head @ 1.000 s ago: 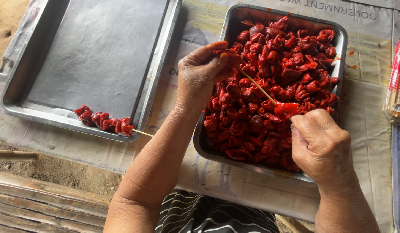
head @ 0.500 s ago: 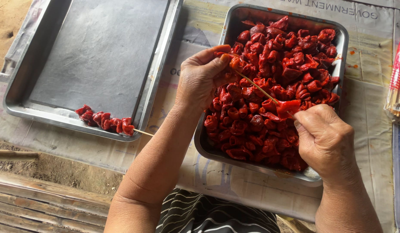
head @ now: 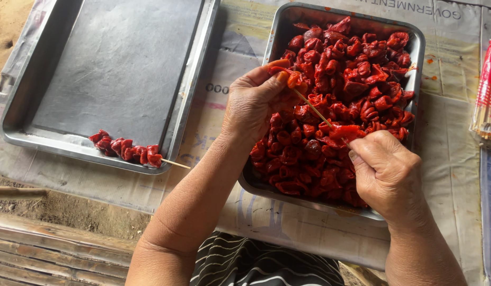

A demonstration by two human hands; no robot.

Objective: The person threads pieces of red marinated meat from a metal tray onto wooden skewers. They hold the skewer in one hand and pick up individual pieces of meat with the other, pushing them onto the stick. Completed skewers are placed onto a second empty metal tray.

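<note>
A metal tray (head: 417, 50) at the right is full of red marinated meat pieces (head: 356, 74). My left hand (head: 253, 103) pinches the upper end of a thin bamboo skewer (head: 311, 108) over the tray. My right hand (head: 386, 172) grips the lower end, where a red meat piece (head: 345, 131) sits on the stick. A wide flat metal tray (head: 118, 69) lies at the left. One finished skewer of red meat (head: 126, 149) rests along its near rim, its stick end poking out over the edge.
Printed paper sheets (head: 452, 159) cover the table under both trays. A packet of bamboo sticks (head: 488, 100) lies at the right edge. Wooden slats (head: 49, 254) and bare ground (head: 70, 212) show at the bottom left. My striped clothing (head: 256, 262) is at the bottom.
My right hand has shifted slightly down and right along the skewer, with the red piece on it. My left hand keeps its pinch at the top.
</note>
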